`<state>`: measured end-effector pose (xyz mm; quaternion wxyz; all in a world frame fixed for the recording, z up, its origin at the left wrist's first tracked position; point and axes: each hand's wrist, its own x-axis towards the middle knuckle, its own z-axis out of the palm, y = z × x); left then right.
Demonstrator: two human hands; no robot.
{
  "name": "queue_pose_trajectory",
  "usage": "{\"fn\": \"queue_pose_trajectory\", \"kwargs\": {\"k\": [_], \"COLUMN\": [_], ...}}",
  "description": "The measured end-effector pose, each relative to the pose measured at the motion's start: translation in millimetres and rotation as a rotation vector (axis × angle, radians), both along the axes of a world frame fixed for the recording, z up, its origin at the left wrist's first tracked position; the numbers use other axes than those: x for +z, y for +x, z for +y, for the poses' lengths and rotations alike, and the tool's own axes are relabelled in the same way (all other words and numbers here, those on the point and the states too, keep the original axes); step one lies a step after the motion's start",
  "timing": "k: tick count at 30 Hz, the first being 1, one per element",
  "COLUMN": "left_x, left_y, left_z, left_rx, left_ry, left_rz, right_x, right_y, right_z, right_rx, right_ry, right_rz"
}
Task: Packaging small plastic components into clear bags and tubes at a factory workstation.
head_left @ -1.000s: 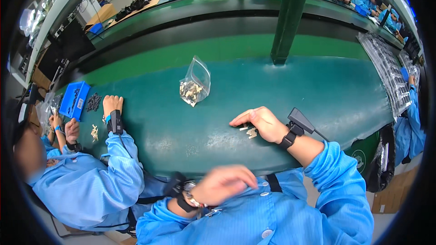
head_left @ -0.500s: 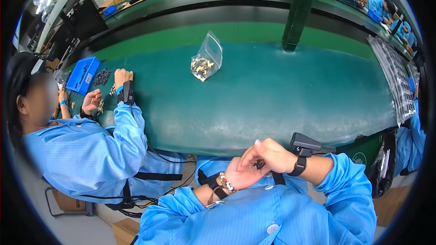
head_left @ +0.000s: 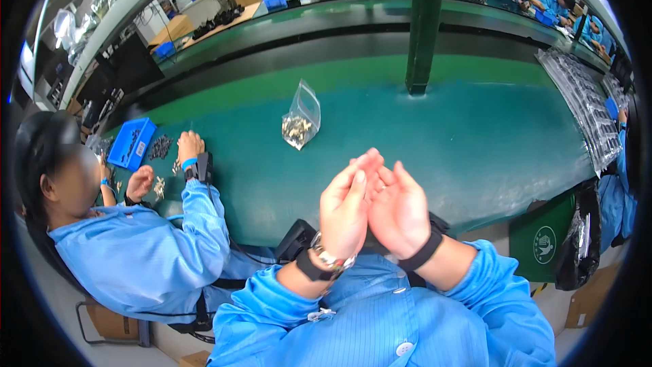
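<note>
Over the near table edge, my left hand [head_left: 343, 211] and my right hand [head_left: 399, 216] are raised side by side with their fingertips close together. The left palm faces the right hand and is hidden; its fingers curve inward and the thumb lies along them. I cannot make out what it holds, if anything. The right hand is turned palm up, open and slightly cupped, and nothing shows on the part of its palm that I see. Farther off on the green table [head_left: 380, 129] stands a clear zip bag [head_left: 301, 126] with small brass-coloured and dark pieces.
A co-worker in blue [head_left: 156, 251] sits at left, hands over small pieces. Near them are a blue bin [head_left: 132, 143] and a heap of dark parts [head_left: 160, 147]. A green post [head_left: 424, 41] rises at the table's back. Stacked clear trays [head_left: 581, 112] lie at right, above a green bin [head_left: 543, 241].
My hands have risen from my lap and moved forward. The right hand no longer lies over the left palm; the small dark pieces seen between them are out of sight. My view has shifted.
</note>
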<state>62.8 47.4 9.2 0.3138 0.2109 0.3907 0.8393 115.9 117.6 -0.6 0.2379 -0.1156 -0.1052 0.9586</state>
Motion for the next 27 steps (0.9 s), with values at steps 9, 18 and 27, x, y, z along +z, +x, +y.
{"fn": "queue_pose_trajectory", "kwargs": {"k": [9, 18, 27], "left_x": [3.0, 19.4, 29.8], "left_y": [-40.4, -71.3, -111.9], "left_z": [31.5, 59.4, 30.4], "left_rx": [-0.050, 0.358, 0.689], "left_ry": [0.205, -0.009, 0.283], "left_rz": [0.245, 0.602, 0.333], "right_x": [3.5, -6.9, -9.4], "right_y": [-49.6, -76.0, -77.1], "right_z": [26.3, 26.3, 37.7], "right_rx": [-0.033, -0.080, -0.144], "right_ry": [-0.213, -0.463, -0.742], "right_rz": [-0.170, -0.299, -0.252]}}
